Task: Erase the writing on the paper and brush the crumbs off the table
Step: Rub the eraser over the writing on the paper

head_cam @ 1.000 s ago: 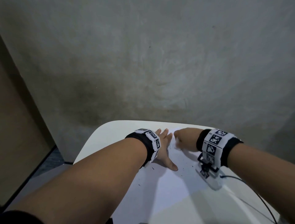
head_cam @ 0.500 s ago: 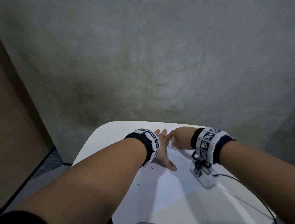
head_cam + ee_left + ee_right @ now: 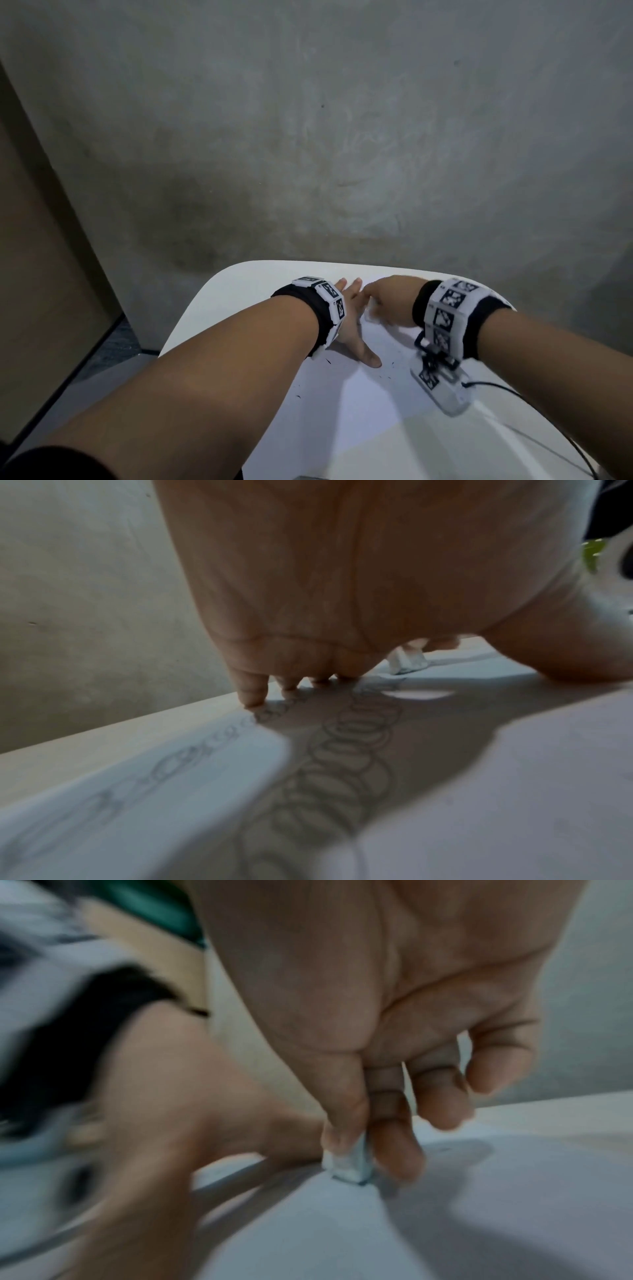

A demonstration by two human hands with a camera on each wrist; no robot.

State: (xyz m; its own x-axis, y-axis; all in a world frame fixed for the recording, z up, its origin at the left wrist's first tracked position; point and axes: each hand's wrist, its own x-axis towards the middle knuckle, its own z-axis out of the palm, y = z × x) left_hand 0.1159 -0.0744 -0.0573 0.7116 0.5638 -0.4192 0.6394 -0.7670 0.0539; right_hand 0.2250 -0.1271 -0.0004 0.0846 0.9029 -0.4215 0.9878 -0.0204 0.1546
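Observation:
A white sheet of paper [image 3: 359, 404] lies on the white table [image 3: 239, 284]. Pencil loops [image 3: 346, 750] run across the paper in the left wrist view. My left hand [image 3: 349, 318] lies flat on the sheet with fingers spread, pressing it down. My right hand [image 3: 387, 298] pinches a small white eraser [image 3: 349, 1167] between thumb and fingers, its tip on the paper just right of my left fingers. The eraser [image 3: 407, 661] also shows past my left palm. Small dark eraser crumbs [image 3: 387, 368] are scattered on the sheet near my left thumb.
A grey concrete wall [image 3: 342, 137] stands right behind the table's far rounded edge. A brown panel [image 3: 41, 274] stands at the left, with dark floor below. A black cable [image 3: 513, 390] trails from my right wrist camera across the table's right side.
My right hand with the eraser has slid left across the paper toward my left fingers. My left hand has stayed flat in place.

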